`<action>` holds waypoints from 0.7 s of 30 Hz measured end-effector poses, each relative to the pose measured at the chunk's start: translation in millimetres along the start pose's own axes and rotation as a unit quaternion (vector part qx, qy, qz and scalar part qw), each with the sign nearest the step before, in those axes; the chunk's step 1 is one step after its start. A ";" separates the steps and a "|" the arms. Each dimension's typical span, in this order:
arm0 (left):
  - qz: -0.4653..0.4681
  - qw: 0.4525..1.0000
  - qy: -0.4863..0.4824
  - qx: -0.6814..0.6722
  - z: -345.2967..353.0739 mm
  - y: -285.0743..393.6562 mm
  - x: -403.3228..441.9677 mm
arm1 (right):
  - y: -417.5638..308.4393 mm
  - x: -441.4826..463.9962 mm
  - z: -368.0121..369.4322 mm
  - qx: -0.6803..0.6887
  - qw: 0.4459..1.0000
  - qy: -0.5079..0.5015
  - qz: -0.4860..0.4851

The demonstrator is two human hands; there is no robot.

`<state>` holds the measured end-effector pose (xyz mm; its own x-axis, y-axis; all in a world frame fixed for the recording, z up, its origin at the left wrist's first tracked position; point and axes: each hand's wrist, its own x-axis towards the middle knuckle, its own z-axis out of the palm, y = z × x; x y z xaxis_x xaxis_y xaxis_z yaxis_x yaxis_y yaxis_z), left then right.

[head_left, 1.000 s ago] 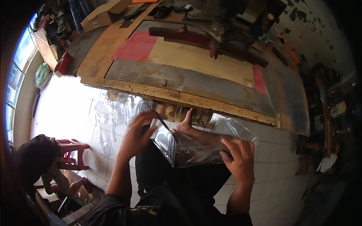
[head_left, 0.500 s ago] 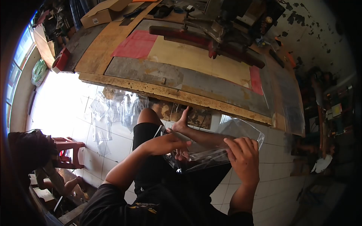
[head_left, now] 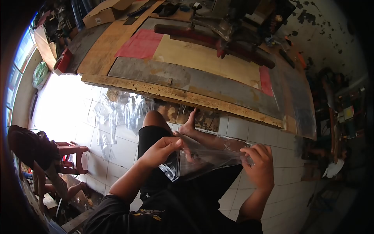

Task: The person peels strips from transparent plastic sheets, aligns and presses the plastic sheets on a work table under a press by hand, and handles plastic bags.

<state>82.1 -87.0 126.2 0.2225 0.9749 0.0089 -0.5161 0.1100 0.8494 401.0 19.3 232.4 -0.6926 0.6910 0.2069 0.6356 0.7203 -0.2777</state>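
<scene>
A clear plastic sheet [head_left: 206,160], perhaps a bag, stretches between my two hands above my lap. My left hand [head_left: 161,151] pinches its left end, thumb and fingers pressed together. At the other end, my right hand [head_left: 259,162] grips the edge with curled fingers. The sheet's lower left part hangs crumpled and shiny over my dark shorts. My legs show through the film, with one bare foot [head_left: 188,126] beyond it near the bench.
Ahead stands a workbench [head_left: 179,93] with a red bar-shaped machine part [head_left: 214,43] over yellow and red sheets. More clear plastic [head_left: 124,111] hangs below its edge. A red stool [head_left: 74,158] and another person [head_left: 46,167] are at left.
My left hand has turned and now pinches the plastic's left end. My right hand has shifted slightly right and down. The sheet is pulled wider between them, its far right part lowered.
</scene>
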 end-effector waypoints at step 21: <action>0.001 0.984 0.025 0.174 65.0 15.2 31.7 | -54.8 12.4 34.3 0.215 0.972 0.059 -0.072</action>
<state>135.1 -67.0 173.7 0.1768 0.9842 -0.0078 -0.1997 0.0437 0.9789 345.9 -13.7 218.0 -0.7042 0.6049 0.3717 0.3162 0.7360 -0.5986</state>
